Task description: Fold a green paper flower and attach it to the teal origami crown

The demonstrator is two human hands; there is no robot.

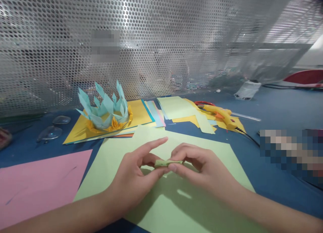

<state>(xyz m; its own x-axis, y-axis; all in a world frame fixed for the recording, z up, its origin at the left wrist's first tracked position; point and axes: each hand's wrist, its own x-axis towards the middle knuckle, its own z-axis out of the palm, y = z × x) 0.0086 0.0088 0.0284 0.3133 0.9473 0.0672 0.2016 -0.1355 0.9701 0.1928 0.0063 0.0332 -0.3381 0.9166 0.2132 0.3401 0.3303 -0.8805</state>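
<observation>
A small folded piece of green paper [161,163] is pinched between both hands, above large light-green sheets [113,169] on the table. My left hand [137,170] grips its left end between the thumb and a bent finger, with the index finger stretched out above. My right hand [199,160] pinches the right part between thumb and fingertips. The fingers partly cover the folded paper, so its full shape is hidden. Both hands cast shadows on the sheets below.
A light-blue folded paper crown [107,108] with yellow pieces stands on yellow paper [141,108] behind my left hand. Pink paper [37,182] lies left, near eyeglasses [50,132]. At the right back are a yellow glue gun [222,115] and its black cord [251,139]. Perforated metal mesh [156,41] rises behind.
</observation>
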